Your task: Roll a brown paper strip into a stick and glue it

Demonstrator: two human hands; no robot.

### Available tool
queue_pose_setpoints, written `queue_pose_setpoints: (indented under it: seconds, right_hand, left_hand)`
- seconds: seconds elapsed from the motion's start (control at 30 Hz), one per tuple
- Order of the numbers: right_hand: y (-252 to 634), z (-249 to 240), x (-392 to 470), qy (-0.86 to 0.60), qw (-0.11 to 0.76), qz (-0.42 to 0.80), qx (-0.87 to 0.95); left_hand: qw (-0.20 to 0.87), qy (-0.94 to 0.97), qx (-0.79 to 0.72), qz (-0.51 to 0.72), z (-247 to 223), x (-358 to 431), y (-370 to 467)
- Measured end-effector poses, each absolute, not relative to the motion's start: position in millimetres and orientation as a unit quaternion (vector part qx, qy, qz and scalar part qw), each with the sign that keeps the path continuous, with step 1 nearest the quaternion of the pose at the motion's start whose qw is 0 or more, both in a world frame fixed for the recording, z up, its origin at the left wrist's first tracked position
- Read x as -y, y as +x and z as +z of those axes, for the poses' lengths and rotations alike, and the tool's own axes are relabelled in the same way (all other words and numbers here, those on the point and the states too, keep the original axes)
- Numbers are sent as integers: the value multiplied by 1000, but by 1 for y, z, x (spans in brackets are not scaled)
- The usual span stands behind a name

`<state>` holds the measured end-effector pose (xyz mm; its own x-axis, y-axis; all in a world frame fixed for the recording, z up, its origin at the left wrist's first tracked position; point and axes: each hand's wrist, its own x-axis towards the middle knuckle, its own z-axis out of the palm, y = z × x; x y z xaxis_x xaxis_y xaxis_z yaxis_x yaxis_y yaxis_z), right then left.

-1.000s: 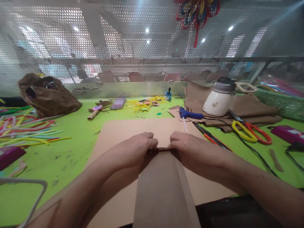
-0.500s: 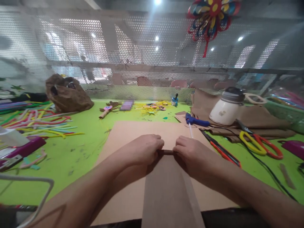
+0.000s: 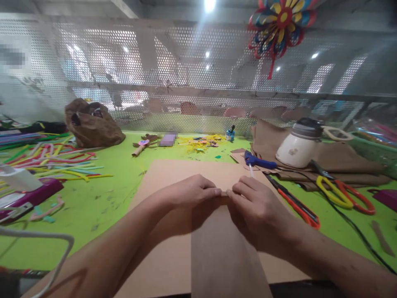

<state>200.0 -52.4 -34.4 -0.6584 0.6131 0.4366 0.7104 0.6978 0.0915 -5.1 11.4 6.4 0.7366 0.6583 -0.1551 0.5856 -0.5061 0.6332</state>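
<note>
head: left hand (image 3: 189,192) and right hand (image 3: 257,207) pinch the far edge of a brown strip (image 3: 223,248), fingertips meeting, on a cardboard sheet (image 3: 173,174) | glue gun (image 3: 257,160), cutter (image 3: 294,203), scissors (image 3: 341,192), jug (image 3: 297,142) at right; nothing blocks | green table (image 3: 102,194), mesh wall | one each

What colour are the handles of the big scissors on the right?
One handle is yellow, the other orange-red, on the scissors; the head view shows it.
</note>
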Motion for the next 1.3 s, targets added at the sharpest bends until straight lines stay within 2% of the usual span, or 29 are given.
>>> queue_pose_setpoints:
  seconds: [0.13, 0.23, 0.4, 0.6, 0.7, 0.8, 1.0, 1.13, 1.3]
  right_hand:
    - [197, -40, 53, -381, 220, -126, 889]
    - [196, -43, 50, -384, 258, -81, 883]
    - [201, -36, 44, -406, 374, 118, 825]
    - [197, -36, 46, -459, 385, 439, 670]
    - [196, -39, 45, -456, 411, 528, 587]
    - [202, -36, 42, -475, 411, 500, 596]
    - [214, -24, 40, -458, 350, 335, 746]
    - [215, -24, 42, -438, 348, 239, 793]
    - [214, -22, 41, -433, 344, 246, 796]
  left_hand:
    - [374, 850, -369, 52, 2, -12, -4]
    - [415, 822, -386, 57, -2, -13, -3]
    - [396, 820, -410, 59, -2, -11, -3]
    - [295, 880, -357, 111, 3, -3, -2]
    - [265, 894, -339, 127, 4, 1, -1]
    - [244, 901, -330, 138, 5, 3, -1]
    - [223, 908, -323, 147, 7, 5, -2]
    - [221, 904, -337, 141, 6, 6, -1]
    - [229, 897, -340, 163, 3, 6, 0]
